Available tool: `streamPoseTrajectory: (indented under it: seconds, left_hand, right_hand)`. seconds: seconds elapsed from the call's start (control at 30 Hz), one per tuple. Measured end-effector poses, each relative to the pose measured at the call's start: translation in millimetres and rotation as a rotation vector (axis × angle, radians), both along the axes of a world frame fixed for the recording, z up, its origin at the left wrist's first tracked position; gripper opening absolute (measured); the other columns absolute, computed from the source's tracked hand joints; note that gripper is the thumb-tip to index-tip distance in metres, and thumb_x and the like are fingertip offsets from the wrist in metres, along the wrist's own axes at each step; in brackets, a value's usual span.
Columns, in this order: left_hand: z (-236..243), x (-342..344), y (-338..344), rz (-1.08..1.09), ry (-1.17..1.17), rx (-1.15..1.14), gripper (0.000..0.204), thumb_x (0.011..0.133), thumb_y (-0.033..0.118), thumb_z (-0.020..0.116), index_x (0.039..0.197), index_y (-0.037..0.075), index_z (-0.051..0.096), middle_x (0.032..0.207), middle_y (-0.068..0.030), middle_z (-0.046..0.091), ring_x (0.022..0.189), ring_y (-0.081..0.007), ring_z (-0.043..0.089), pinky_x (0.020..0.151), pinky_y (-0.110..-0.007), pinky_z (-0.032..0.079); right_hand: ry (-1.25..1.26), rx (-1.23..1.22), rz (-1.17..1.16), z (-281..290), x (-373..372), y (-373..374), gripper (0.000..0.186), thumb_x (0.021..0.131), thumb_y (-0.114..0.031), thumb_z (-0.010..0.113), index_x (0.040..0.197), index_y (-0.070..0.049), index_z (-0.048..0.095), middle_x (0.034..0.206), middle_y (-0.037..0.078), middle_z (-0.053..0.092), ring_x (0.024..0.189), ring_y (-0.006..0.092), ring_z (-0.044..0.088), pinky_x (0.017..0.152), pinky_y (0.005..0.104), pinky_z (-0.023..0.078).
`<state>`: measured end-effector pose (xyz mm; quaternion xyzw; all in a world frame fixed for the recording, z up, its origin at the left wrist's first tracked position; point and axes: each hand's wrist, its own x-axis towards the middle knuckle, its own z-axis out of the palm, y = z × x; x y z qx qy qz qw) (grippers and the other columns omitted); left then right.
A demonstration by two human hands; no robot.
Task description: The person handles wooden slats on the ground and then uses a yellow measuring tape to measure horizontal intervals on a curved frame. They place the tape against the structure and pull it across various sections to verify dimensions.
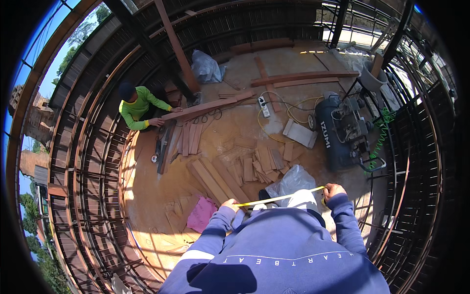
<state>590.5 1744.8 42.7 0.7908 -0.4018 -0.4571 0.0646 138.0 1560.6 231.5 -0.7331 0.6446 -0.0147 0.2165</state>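
Note:
A yellow tape measure (279,198) is pulled out straight across the front of my body. My left hand (229,205) is closed on one end of the strip. Around the other end, a little higher in the picture, my right hand (334,190) is closed too. Whether the case sits in my right palm is hidden by the fingers. Below the strip are my pale trouser legs and a crumpled clear plastic sheet (295,179). Just beyond my left hand lie long brown boards (213,179), and a pink sheet (201,214) rests beside my left forearm.
Short wood offcuts (264,161) lie scattered ahead. A dark air compressor (338,130) stands at the right, near a white power strip (264,107) and yellow cables. At the far left a person in a green shirt (142,105) handles a long plank (210,105). Slatted walls curve around.

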Motion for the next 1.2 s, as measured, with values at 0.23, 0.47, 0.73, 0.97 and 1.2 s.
streamPoseTrajectory:
  seconds: [0.23, 0.47, 0.73, 0.97, 1.2]
  left_hand:
    - [66, 33, -110, -0.151, -0.124, -0.076, 0.029, 0.077, 0.025, 0.075, 0.104, 0.015, 0.067, 0.088, -0.0095, 0.071, 0.082, -0.0270, 0.069, 0.074, -0.037, 0.055]
    - [25, 71, -223, -0.108, -0.033, -0.203, 0.027, 0.076, 0.029, 0.077, 0.099, 0.016, 0.071, 0.083, -0.0070, 0.070, 0.077, -0.0242, 0.068, 0.070, -0.036, 0.054]
    - [18, 97, -518, -0.319, -0.048, -0.331, 0.023, 0.087, 0.031, 0.070, 0.100, 0.013, 0.072, 0.088, -0.0102, 0.070, 0.082, -0.0307, 0.067, 0.072, -0.038, 0.053]
    - [136, 102, -819, -0.226, -0.139, -0.525, 0.023, 0.090, 0.026, 0.066, 0.106, 0.010, 0.073, 0.085, -0.0176, 0.070, 0.076, -0.0328, 0.068, 0.069, -0.038, 0.053]
    - [228, 127, -1076, -0.107, -0.054, -0.788, 0.022, 0.094, 0.020, 0.064, 0.109, 0.007, 0.072, 0.071, -0.0144, 0.066, 0.062, -0.0146, 0.061, 0.060, -0.031, 0.048]
  right_hand:
    - [0.027, 0.017, -0.033, 11, 21, -115, 0.024, 0.086, -0.029, 0.058, 0.087, -0.008, 0.071, 0.081, 0.020, 0.068, 0.081, 0.0409, 0.066, 0.076, 0.0482, 0.053]
    - [0.051, 0.071, 0.031, -43, 51, -271, 0.026, 0.086, -0.030, 0.057, 0.086, -0.008, 0.072, 0.083, 0.021, 0.068, 0.080, 0.0422, 0.066, 0.075, 0.0500, 0.054]
    - [0.026, 0.163, 0.117, -119, 117, -537, 0.029, 0.087, -0.030, 0.055, 0.094, -0.008, 0.073, 0.087, 0.022, 0.069, 0.082, 0.0424, 0.066, 0.078, 0.0497, 0.054]
    - [-0.187, 0.111, 0.162, -36, 105, -723, 0.027, 0.085, -0.028, 0.060, 0.092, -0.004, 0.071, 0.087, 0.021, 0.068, 0.085, 0.0403, 0.065, 0.076, 0.0473, 0.052]
    - [-0.510, 0.019, -0.023, 23, 69, -801, 0.023, 0.083, -0.019, 0.069, 0.095, 0.000, 0.070, 0.086, 0.018, 0.068, 0.082, 0.0343, 0.066, 0.074, 0.0395, 0.051]
